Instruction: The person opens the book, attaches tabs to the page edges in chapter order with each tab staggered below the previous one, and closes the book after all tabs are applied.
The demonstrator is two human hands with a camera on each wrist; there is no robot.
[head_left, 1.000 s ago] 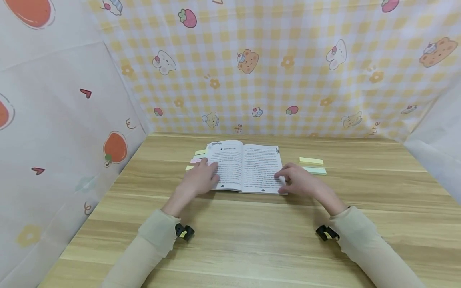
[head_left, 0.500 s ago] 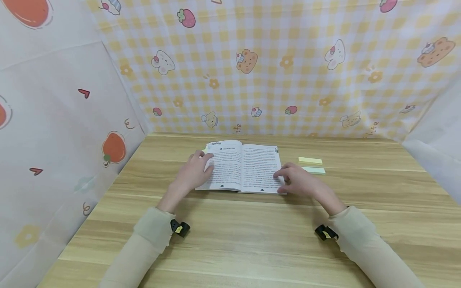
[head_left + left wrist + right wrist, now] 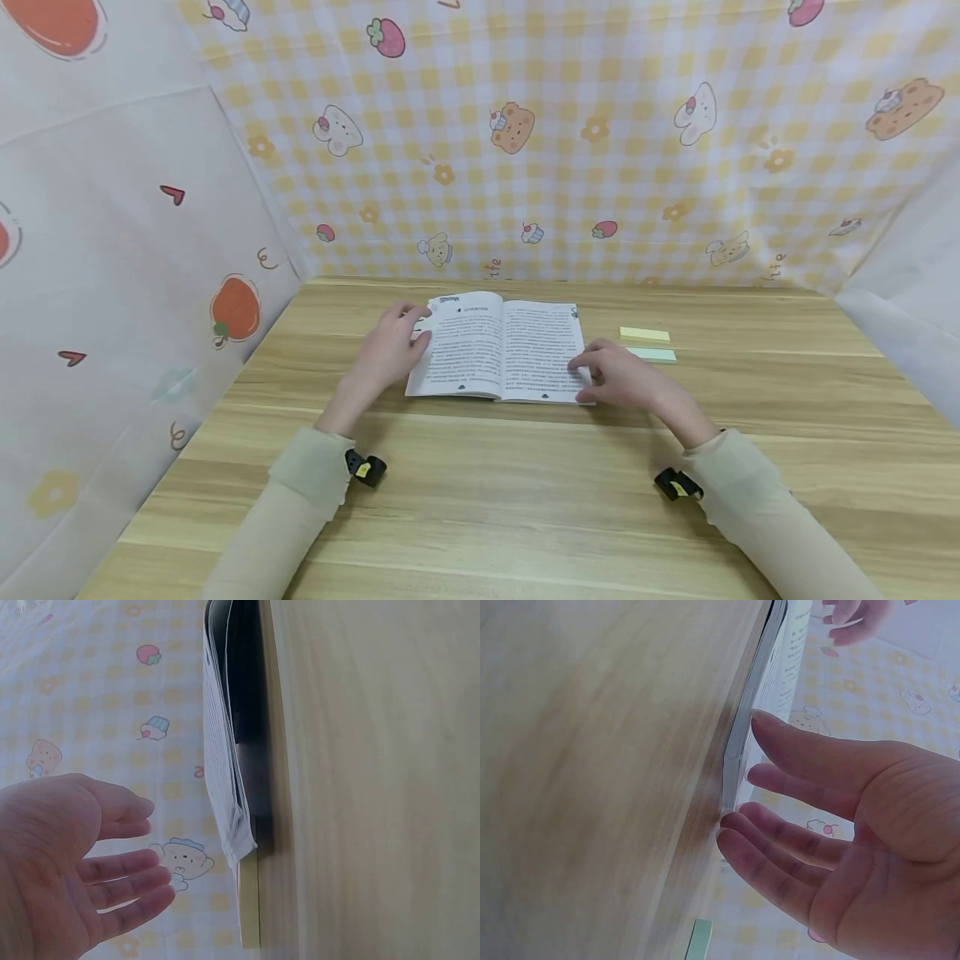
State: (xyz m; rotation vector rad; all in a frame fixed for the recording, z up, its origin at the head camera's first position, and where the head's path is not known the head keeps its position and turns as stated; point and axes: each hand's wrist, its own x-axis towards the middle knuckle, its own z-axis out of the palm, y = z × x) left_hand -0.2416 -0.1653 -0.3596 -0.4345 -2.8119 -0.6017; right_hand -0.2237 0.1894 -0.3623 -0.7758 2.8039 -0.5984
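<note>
Head view: an open book (image 3: 501, 347) lies flat near the middle of the wooden bench (image 3: 480, 500), toward the far edge, its printed pages facing up. The left hand (image 3: 387, 350) is at the book's left margin, fingers loosely extended over the upper left corner of the left page; in the left wrist view the same hand (image 3: 67, 862) appears spread and relaxed, its fingers apart from the page block (image 3: 225, 750) and gripping nothing. Whether any fingertip touches the paper cannot be told. The right hand (image 3: 618, 375) rests at the lower right corner of the right page, fingers straight; in the right wrist view its fingertips (image 3: 739, 825) meet the edge of the pages and the bench surface, with nothing pinched. A yellow sticky-note pad (image 3: 645, 334) and a green sticky-note pad (image 3: 654, 355) lie on the bench just right of the book, the green one nearer the right hand. A further yellow pad (image 3: 248, 900) lies beside the book's left edge, seen in the left wrist view. Both forearms wear pale sleeves (image 3: 300, 492). A checked yellow cloth (image 3: 570, 133) printed with bears and strawberries stands behind the bench.
</note>
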